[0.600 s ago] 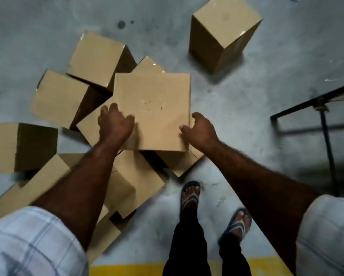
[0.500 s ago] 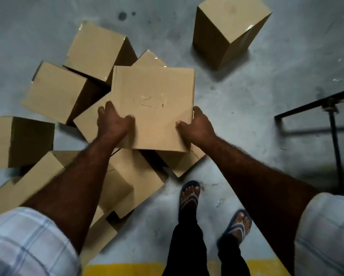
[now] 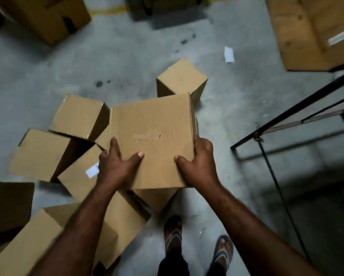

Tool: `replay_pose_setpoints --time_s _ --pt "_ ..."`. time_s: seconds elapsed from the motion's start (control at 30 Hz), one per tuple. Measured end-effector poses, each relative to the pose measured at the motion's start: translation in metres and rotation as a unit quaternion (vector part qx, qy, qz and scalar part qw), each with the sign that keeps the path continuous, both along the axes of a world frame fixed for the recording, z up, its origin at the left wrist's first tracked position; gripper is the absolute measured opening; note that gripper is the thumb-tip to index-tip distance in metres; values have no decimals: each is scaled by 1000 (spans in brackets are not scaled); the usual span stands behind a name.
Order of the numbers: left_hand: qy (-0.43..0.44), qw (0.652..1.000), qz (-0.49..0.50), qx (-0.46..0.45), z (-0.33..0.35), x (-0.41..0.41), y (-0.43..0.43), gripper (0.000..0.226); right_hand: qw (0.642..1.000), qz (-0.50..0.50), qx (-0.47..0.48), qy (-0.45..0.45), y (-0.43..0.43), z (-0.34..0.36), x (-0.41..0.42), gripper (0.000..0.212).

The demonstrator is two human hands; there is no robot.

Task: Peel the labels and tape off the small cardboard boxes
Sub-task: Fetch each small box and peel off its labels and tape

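Raised higher, 1 box (image 3: pixel 151 124) is clasped by curled left hand (image 3: pixel 115 168) and right hand (image 3: pixel 200 166).

Could not see the fingertips of the right hand (image 3: pixel 199 166), curled past the right edge of the held box (image 3: pixel 153 140), nor the lower fingers of the left hand (image 3: pixel 115 168) at its left edge. Could not read the white label (image 3: pixel 91 171) on the labelled box (image 3: pixel 75 182) below: blurred, one corner behind the left hand. Saw only the upper part of the standing box (image 3: pixel 182 78) behind the held box. Found the upper-left carton (image 3: pixel 45 14) cut by the top edge and the upper-right carton (image 3: pixel 306 36) cut by the right edge, its pale sticker (image 3: pixel 339 37) smeared. Could not make out any print on the white slip (image 3: pixel 229 54) on the floor (image 3: pixel 67 66). Could not follow the metal frame (image 3: pixel 286 120) past the right edge, nor the legs above the sandalled feet (image 3: pixel 173 234) past the bottom edge.
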State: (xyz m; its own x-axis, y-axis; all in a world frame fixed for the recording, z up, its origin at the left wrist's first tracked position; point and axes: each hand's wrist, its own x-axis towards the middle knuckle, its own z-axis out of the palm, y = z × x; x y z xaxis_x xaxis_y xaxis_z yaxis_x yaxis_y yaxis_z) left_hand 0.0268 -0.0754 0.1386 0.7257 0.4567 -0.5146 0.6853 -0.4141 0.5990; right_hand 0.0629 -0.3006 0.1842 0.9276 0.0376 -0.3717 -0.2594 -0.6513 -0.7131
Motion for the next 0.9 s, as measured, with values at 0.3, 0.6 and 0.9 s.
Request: replay_pose_setpoints --time_s 0.3,0.6,0.9 --pt "-163 974 -157 -26 213 49 -115 118 965 -159 8 -206 -127 220 -10 66" --pt "-381 830 -353 -202 406 7 -297 77 890 -301 30 -343 -327 420 -147 63" --pt "-331 679 -540 -371 469 -113 -546 89 797 -470 -86 -369 -512 470 -350 52"
